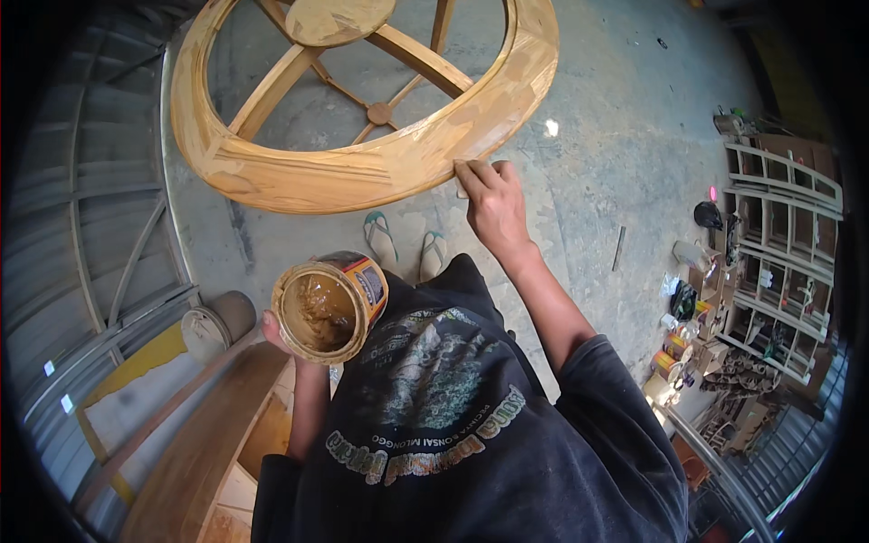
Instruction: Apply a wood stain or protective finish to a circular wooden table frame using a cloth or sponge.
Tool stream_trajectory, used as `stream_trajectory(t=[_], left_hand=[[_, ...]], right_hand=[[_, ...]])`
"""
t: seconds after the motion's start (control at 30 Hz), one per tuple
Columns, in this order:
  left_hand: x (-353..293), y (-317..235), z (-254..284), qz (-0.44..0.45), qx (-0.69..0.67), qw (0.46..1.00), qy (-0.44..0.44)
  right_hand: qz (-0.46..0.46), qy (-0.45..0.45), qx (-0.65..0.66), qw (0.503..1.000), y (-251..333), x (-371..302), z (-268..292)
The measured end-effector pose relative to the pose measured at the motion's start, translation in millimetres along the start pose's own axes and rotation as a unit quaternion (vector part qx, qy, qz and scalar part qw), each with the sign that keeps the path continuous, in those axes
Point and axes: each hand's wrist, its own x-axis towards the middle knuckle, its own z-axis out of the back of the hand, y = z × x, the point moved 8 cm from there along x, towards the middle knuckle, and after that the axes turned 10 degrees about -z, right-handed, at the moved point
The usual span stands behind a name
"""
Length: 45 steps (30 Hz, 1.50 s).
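Observation:
My left hand (274,331) supports an open tin can (377,288) from below and behind. The can tilts toward me, with brown paste (324,312) inside and smears around its lip; most of the hand is hidden behind it. At the near rim of a round wooden table frame (308,176), my right hand (496,210) has its fingers bent and pressed together against the outer edge. A small pale edge shows beneath those fingers, too little to name. Lighter, smeared patches mark the wood, and spokes join the ring to a round centre disc (340,20).
My sandalled feet (407,246) stand on the concrete floor (625,136) under the frame's near edge. To the left are a bucket (217,328) and a long curved board (195,443). Wooden racks (783,262) and several tins (668,364) line the right side.

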Motion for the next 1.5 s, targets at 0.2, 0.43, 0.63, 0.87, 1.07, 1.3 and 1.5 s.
stream_trajectory(t=[0.2,0.43,0.63,0.87,1.07,1.3,1.5], left_hand=[[-42,22,-24,-0.025,-0.067,0.997,-0.003],[-73,66,-62,0.003,0.013,0.998,-0.061],[-79,94,-91,0.014,0.021,1.000,-0.004],[-92,92,-95,0.009,0.031,0.999,0.001],[-98,79,-86,-0.041,0.085,0.994,-0.055],[13,101,-150,-0.153,0.154,0.976,-0.012],[113,141,-156,-0.202,0.164,0.963,0.077]], right_hand=[[-0.382,0.099,0.358,0.846,-117,-67,-14],[-0.530,0.030,0.647,0.548,-204,-109,1],[-0.279,-0.052,0.194,0.939,-219,-76,62],[-0.283,-0.097,0.196,0.934,-231,-86,52],[-0.248,-0.181,0.253,0.917,-220,-109,11],[-0.283,-0.212,0.263,0.898,-251,-124,-12],[-0.280,-0.219,0.247,0.902,-238,-136,-31]])
